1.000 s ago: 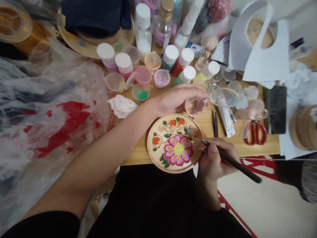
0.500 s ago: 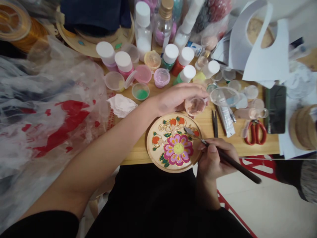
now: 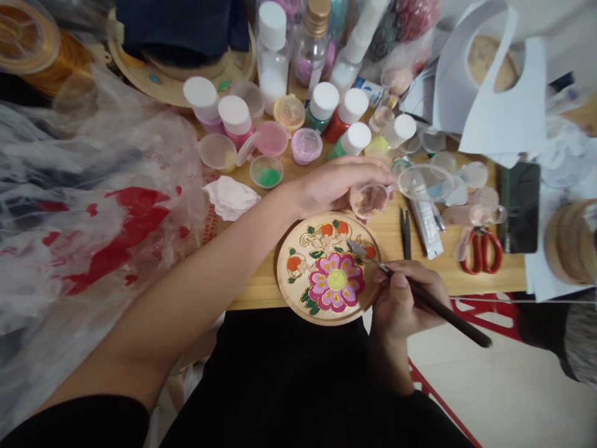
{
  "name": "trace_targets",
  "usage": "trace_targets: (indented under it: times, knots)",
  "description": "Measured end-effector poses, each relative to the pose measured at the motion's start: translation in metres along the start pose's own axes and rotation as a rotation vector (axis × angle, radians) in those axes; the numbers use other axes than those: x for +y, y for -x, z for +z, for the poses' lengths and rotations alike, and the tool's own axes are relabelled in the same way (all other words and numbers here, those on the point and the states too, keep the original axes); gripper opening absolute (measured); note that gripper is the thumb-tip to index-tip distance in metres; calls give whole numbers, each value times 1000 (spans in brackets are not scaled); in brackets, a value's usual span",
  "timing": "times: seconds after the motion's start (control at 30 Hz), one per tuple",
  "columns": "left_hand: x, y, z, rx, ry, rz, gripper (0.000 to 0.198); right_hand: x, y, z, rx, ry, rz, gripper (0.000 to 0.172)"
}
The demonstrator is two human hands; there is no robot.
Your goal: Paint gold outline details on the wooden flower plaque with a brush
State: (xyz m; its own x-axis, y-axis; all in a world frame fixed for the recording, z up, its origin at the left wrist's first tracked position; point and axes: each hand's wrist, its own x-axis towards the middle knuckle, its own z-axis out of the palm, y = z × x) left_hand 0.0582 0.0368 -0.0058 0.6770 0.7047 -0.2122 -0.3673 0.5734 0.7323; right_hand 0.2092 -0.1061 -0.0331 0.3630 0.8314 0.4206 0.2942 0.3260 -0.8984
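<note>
A round wooden disc (image 3: 291, 289) lies at the table's near edge, painted with a pink flower, green leaves and orange fruit. My right hand (image 3: 403, 302) pinches a dark-handled tool (image 3: 443, 313), its small metal tip resting on the disc's upper right. My left hand (image 3: 338, 182) is curled around a small clear cup (image 3: 370, 200) of pinkish-brown powder, held just above the disc's far rim.
Many white-capped paint bottles (image 3: 321, 102) and small open pots (image 3: 265, 171) crowd the table behind the disc. Tweezers (image 3: 405, 231), a tube (image 3: 425, 219), red scissors (image 3: 480, 249) and a phone (image 3: 520, 205) lie to the right. A crumpled plastic bag (image 3: 93, 205) fills the left.
</note>
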Motion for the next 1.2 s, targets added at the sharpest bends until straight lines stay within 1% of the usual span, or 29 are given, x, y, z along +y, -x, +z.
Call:
trace_targets:
  times: [0.2, 0.5, 0.67, 0.87, 1.1, 1.2]
  knots:
    - [2, 1, 2, 18, 25, -14, 21, -1, 0, 1, -1, 20, 4, 4]
    - [3, 1, 2, 4, 32, 0, 25, -2, 0, 0, -27, 51, -3, 3]
    - [3, 1, 1, -4, 13, -10, 22, -2, -1, 0, -34, 59, -33, 4]
    - [0, 1, -2, -40, 18, 20, 20, -3, -3, 1, -54, 95, -67, 5]
    - [0, 1, -2, -39, 22, 32, 16, -5, -3, 0, -75, 136, -63, 7]
    - [-2, 1, -4, -61, 30, 30, 15, -6, -3, 0, -79, 140, -61, 8]
